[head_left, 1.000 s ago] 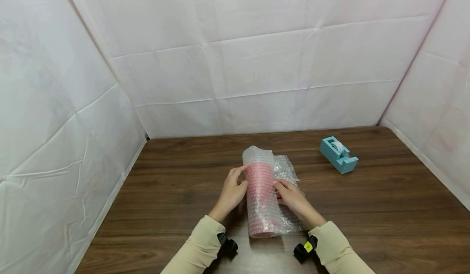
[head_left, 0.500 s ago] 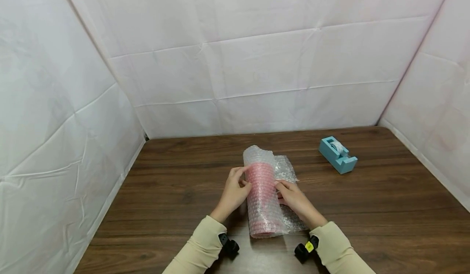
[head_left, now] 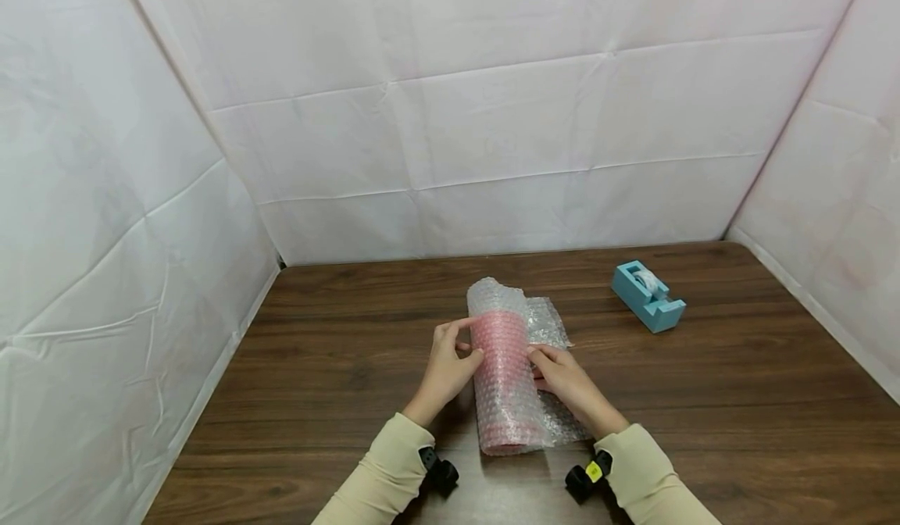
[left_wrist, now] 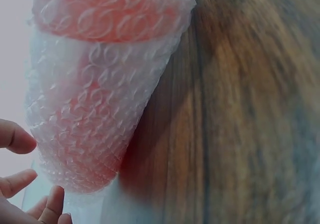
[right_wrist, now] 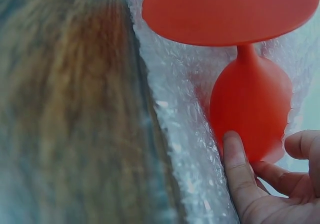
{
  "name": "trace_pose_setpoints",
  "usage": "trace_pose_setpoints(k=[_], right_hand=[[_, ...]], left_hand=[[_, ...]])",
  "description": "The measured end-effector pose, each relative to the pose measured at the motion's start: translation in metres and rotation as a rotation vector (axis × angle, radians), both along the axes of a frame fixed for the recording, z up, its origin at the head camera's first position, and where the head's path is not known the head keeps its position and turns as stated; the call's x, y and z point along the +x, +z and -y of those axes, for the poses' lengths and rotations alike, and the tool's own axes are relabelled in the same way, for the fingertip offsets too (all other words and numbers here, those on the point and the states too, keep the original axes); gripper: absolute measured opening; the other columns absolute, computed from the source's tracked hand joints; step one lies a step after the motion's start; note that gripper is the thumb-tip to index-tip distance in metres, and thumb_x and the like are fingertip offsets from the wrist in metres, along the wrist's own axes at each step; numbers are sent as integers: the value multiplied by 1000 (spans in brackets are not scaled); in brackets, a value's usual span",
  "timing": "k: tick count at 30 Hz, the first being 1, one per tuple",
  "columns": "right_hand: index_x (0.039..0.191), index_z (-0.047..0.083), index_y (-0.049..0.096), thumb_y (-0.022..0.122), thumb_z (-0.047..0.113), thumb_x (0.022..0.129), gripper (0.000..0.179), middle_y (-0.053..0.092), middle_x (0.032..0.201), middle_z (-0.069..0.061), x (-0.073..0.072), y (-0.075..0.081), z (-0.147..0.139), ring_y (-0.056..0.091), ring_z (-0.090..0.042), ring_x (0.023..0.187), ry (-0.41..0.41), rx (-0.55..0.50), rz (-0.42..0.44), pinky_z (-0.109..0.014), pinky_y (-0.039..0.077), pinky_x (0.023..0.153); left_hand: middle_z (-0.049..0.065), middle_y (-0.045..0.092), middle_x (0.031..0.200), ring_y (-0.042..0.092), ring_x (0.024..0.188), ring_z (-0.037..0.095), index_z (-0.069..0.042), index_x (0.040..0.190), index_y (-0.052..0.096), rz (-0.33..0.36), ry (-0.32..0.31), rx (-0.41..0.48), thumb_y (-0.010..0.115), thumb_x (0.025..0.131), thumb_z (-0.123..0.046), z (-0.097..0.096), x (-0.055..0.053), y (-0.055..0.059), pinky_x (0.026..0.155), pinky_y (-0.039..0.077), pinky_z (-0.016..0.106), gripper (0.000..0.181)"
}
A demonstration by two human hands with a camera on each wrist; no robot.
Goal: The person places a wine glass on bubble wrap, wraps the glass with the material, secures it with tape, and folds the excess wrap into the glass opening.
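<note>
- Red, plastic-looking stemmed goblet with round disc foot [right_wrist: 252,109]: lying on its side, foot toward the person, within a roll of clear bubble wrap [head_left: 508,400].
- Left hand [head_left: 445,369]: fingers loosely spread, not closed; index and thumb rest on the roll's left side, apparently a light check against rolling.
- Right hand [head_left: 568,384]: fingers bent against the goblet and the wrap's edge, seemingly to hold the layer close; whether it truly pinches, cannot tell.
- Flat tail of bubble wrap [head_left: 550,326]: extends right of the roll, partly beneath the right hand.
- Dark brown wood-grain table [head_left: 738,416]: flat support for roll and tail.
- Pale blue block-shaped tape dispenser [head_left: 648,302], tape roll inside: far right, well apart, presumably placed to spare working room.
- White creased cloth walls [head_left: 492,134]: surrounding backdrop.
</note>
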State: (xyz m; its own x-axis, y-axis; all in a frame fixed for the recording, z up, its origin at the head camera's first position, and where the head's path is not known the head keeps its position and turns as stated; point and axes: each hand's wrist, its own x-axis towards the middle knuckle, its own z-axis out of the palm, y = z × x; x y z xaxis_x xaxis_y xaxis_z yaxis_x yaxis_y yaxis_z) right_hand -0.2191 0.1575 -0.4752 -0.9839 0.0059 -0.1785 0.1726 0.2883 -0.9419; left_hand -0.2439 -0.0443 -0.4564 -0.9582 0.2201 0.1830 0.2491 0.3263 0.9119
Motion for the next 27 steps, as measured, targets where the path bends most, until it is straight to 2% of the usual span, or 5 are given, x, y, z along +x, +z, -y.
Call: trace_pose_setpoints(k=[10, 14, 19, 27], right_hand=[[133, -8, 50, 43, 19, 101, 42, 58, 117, -20, 1, 3, -3, 58, -19, 94, -25, 9, -17, -37, 55, 84], [134, -7, 46, 45, 16, 99, 41, 58, 114, -20, -1, 2, -5, 59, -17, 92, -47, -22, -31, -34, 55, 81], [127, -5, 44, 49, 11, 96, 35, 55, 109, -15, -2, 0, -8, 58, -15, 87, -74, -69, -53, -30, 55, 77], [122, -6, 45, 49, 10, 97, 30, 52, 114, -19, -1, 0, -12, 57, -14, 86, -70, -55, -75, -28, 54, 76]], left_hand=[[24, 41, 131, 57, 96, 27, -5, 130, 51, 15, 1, -4, 68, 83, -16, -1, -1, -1, 73, 47, 30, 51], [25, 42, 130, 57, 97, 29, -4, 131, 50, 28, -4, -4, 69, 84, -21, -1, -2, -2, 75, 48, 33, 54], [23, 41, 131, 59, 101, 32, -5, 133, 48, 68, -11, 11, 71, 84, -27, -5, -3, -4, 79, 52, 38, 58], [23, 42, 130, 60, 103, 33, -6, 132, 49, 102, -23, 32, 72, 84, -29, -13, -3, -6, 79, 54, 38, 58]])
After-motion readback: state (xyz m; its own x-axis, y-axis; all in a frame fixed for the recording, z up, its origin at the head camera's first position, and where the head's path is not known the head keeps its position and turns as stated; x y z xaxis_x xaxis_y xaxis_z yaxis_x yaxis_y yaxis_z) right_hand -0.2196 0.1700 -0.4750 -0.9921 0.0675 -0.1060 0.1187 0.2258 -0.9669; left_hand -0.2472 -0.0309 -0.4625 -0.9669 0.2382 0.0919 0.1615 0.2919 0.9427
